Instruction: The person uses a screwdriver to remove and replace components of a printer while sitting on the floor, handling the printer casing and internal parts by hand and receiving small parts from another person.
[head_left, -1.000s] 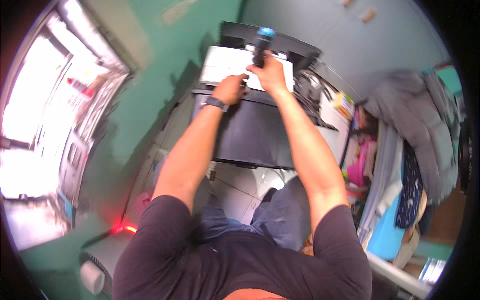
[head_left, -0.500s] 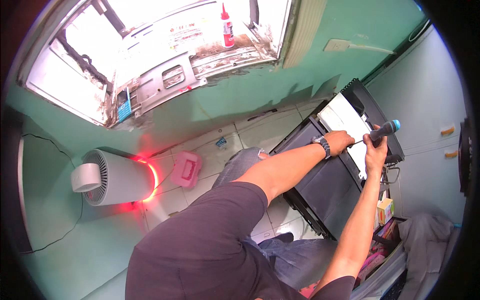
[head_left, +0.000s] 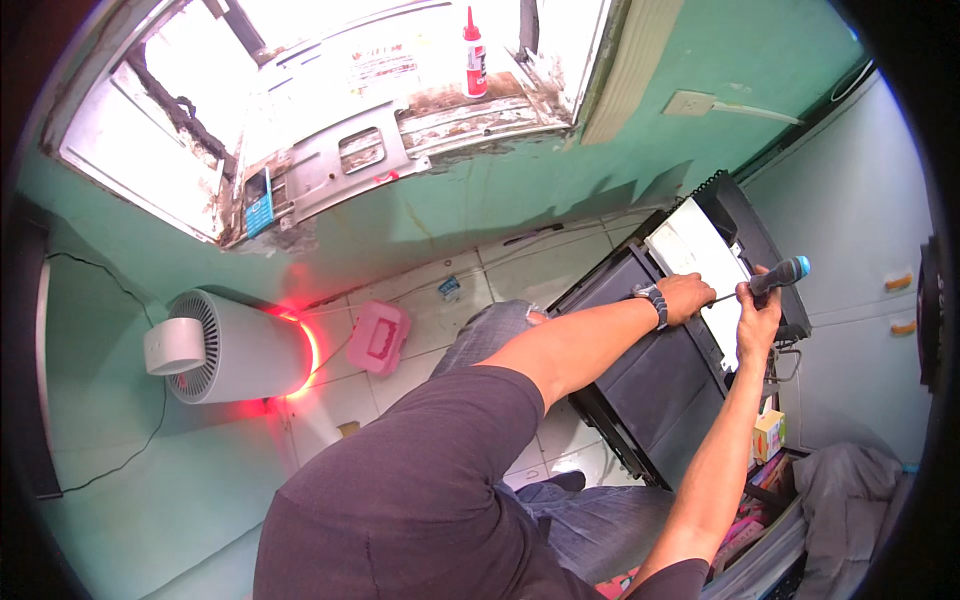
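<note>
My right hand (head_left: 759, 325) grips a screwdriver (head_left: 785, 276) with a dark handle and a blue end. Its thin shaft runs left toward my left hand (head_left: 687, 298), whose fingers are bent together at the tip. What those fingers pinch is hidden. A dark watch (head_left: 654, 303) is on my left wrist. Beneath both hands, a large black appliance-like casing (head_left: 640, 362) lies tilted on the floor, with a white panel (head_left: 690, 238) along its upper part. Beside the panel, a black part (head_left: 745, 225) runs along the right edge.
A grey cylindrical device (head_left: 245, 345) glowing red and a pink plastic case (head_left: 379, 338) are on the tiled floor to the left. A red-and-white bottle (head_left: 475, 65) stands on the window ledge. A small yellow box (head_left: 769, 436) and grey cloth (head_left: 850, 500) are at lower right.
The view has shifted slightly, so the scene sits a little to the right and lower. Both hands keep nearly the same places on the casing, and the screwdriver stays in my right hand.
</note>
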